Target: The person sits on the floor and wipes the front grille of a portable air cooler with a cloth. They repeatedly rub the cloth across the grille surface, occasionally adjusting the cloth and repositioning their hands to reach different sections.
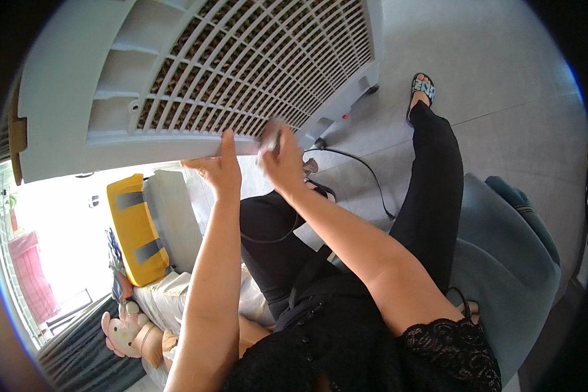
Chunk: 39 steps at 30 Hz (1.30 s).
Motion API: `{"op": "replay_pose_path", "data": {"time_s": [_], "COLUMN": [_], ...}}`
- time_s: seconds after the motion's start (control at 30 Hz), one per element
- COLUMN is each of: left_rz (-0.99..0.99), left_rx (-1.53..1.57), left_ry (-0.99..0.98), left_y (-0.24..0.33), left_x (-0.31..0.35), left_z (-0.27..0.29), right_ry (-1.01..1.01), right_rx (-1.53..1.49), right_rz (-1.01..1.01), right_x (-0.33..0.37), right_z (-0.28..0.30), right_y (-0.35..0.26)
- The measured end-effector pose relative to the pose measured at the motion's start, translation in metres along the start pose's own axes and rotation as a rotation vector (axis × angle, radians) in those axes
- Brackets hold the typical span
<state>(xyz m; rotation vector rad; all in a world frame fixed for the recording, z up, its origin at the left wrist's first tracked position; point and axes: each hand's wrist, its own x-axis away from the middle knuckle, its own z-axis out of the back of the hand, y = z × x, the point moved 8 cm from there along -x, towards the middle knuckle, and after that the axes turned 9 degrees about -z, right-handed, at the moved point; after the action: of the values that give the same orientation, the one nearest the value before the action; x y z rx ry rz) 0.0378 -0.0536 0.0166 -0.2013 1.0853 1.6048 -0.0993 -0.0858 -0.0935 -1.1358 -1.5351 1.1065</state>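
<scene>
A large white appliance, which looks like an air cooler, looms over my lap with its slatted grille facing me. Brown honeycomb-like material shows behind the slats. My left hand grips the casing's lower edge, its thumb up against the rim and its fingers stretched along the underside. Beside it, my right hand is closed, close to the grille's bottom corner. Motion smears those fingers; a pale, greyish thing seems to be in them, too blurred to name.
A black power cord trails over the grey tiled floor. I sit on a blue-grey chair, legs apart. To the left are a yellow and grey container, a plush toy and a bright window with a pink cloth.
</scene>
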Motion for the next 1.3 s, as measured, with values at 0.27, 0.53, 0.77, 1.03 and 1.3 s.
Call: {"op": "replay_pose_path", "data": {"time_s": [0.27,0.53,0.77,1.03,1.3], "left_rz": [0.035,0.153,0.105,0.079,0.026], "left_rx": [0.060,-0.043,0.007,0.039,0.014], "left_ry": [-0.005,-0.071,-0.015,-0.004,0.015], "left_y": [0.009,0.005,0.002,-0.005,-0.004], "left_x": [-0.003,-0.001,0.002,0.001,0.003], "left_z": [-0.006,-0.004,-0.006,-0.004,-0.003], "right_ry": [0.250,0.063,0.110,0.056,0.058], "right_rx": [0.242,0.268,0.245,0.075,0.159], "right_rz": [0.200,0.084,0.123,0.238,0.237], "right_x": [0.004,0.019,0.015,0.020,0.019], "right_z": [0.002,-0.014,-0.015,-0.019,-0.009], "right_y": [0.016,0.012,0.005,-0.038,-0.034]}}
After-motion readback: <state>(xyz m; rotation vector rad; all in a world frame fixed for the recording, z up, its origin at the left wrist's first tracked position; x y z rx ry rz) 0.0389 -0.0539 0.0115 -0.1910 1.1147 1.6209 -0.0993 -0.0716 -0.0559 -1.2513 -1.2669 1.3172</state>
